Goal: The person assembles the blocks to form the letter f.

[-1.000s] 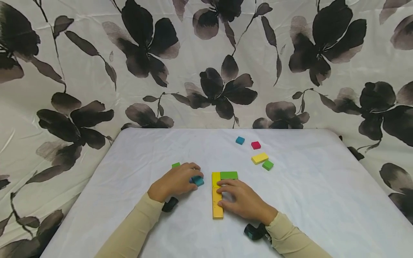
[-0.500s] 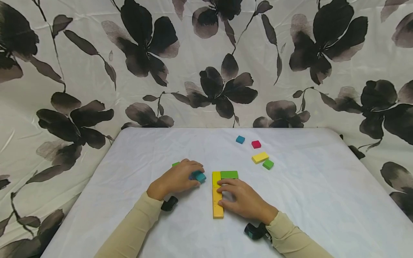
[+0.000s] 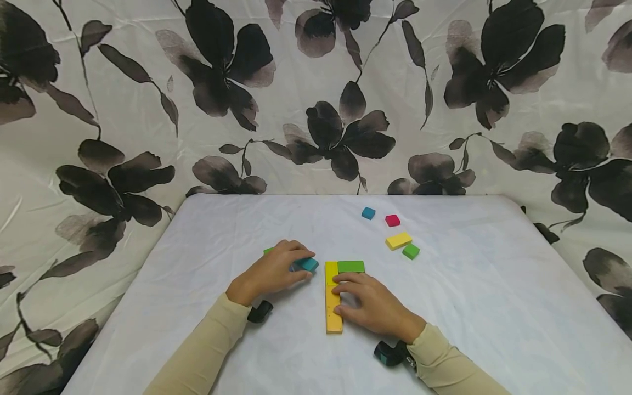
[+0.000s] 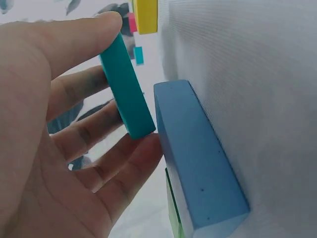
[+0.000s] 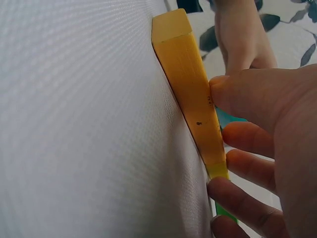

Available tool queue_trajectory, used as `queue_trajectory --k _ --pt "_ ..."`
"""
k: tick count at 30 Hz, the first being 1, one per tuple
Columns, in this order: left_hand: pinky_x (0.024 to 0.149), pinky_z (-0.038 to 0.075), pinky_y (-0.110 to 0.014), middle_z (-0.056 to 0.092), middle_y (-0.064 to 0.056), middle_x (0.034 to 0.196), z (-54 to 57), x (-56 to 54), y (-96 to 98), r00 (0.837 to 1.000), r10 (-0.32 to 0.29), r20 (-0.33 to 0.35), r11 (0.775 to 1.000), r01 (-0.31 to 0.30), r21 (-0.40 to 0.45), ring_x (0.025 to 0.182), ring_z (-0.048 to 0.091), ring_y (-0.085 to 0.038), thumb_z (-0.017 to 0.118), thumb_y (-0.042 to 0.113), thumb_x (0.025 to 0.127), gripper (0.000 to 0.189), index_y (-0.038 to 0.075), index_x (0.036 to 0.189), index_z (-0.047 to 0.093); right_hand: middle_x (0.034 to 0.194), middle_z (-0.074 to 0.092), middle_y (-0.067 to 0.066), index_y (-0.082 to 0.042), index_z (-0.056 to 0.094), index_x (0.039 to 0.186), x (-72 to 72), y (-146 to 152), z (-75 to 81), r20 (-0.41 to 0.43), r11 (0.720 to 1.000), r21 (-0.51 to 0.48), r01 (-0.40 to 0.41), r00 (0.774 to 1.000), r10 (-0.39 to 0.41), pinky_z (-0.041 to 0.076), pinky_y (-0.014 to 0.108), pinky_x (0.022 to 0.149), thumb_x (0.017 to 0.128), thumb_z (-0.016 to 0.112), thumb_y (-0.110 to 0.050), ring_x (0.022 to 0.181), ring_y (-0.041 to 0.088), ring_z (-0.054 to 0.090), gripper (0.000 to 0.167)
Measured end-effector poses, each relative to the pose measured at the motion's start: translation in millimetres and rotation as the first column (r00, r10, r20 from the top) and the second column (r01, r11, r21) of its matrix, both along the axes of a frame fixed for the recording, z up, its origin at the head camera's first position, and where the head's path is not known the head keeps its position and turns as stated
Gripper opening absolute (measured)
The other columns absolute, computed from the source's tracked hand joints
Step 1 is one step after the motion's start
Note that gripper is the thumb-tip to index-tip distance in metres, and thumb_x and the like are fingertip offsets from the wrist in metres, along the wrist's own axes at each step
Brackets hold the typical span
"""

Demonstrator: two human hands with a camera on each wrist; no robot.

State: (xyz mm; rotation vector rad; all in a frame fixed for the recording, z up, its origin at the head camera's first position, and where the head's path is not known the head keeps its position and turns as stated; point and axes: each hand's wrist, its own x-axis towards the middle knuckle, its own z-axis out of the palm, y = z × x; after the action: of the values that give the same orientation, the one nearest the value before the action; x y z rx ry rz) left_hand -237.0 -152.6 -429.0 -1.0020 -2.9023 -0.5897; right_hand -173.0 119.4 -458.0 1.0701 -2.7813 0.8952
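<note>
My left hand (image 3: 276, 271) pinches a teal block (image 4: 128, 91) between thumb and fingertips, lifted over the white cloth left of the row. Under that hand a long blue block (image 4: 198, 153) lies on the cloth, with a green block (image 3: 269, 250) partly hidden behind the hand. My right hand (image 3: 377, 307) rests its fingertips and thumb along the right side of a long orange-yellow block (image 3: 333, 322) and a shorter yellow block (image 3: 331, 267) set end to end. A green block (image 3: 351, 266) joins the far end at a right angle, above the right hand's fingers.
Farther back to the right lie a small blue block (image 3: 368, 213), a red block (image 3: 392, 220), a yellow block (image 3: 398, 241) and a small green block (image 3: 411, 251). The white-covered table (image 3: 474, 296) ends against a floral curtain (image 3: 336, 99).
My left hand has moved slightly away and to the right, carrying the teal block toward the yellow row. The right hand stays in place against the row.
</note>
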Motion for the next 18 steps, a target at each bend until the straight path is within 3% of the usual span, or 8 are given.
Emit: queue_trajectory --k 9,18 --pt "0.101 0.048 -0.044 0.058 -0.005 0.131 1.9 2.1 3.9 0.998 0.060 0.021 0.998 -0.060 0.018 0.121 0.053 -0.026 0.072 0.035 0.094 0.046 0.017 0.136 0.064 0.137 0.057 -0.007 -0.021 0.072 0.120 0.0 0.8 -0.5 0.000 1.000 -0.002 -0.001 1.000 0.001 0.043 0.042 0.108 0.092 0.073 -0.038 0.129 0.013 0.050 0.032" --pt "0.104 0.046 -0.046 0.055 -0.006 0.134 -0.8 1.5 3.9 0.997 0.076 0.032 0.997 -0.076 0.014 0.124 0.049 -0.026 0.072 0.035 0.094 0.047 0.021 0.139 0.063 0.137 0.057 -0.009 -0.021 0.072 0.120 -0.2 0.0 -0.9 -0.005 1.000 -0.007 -0.001 1.000 0.001 0.042 0.041 0.108 0.093 0.072 -0.041 0.129 0.012 0.049 0.033"
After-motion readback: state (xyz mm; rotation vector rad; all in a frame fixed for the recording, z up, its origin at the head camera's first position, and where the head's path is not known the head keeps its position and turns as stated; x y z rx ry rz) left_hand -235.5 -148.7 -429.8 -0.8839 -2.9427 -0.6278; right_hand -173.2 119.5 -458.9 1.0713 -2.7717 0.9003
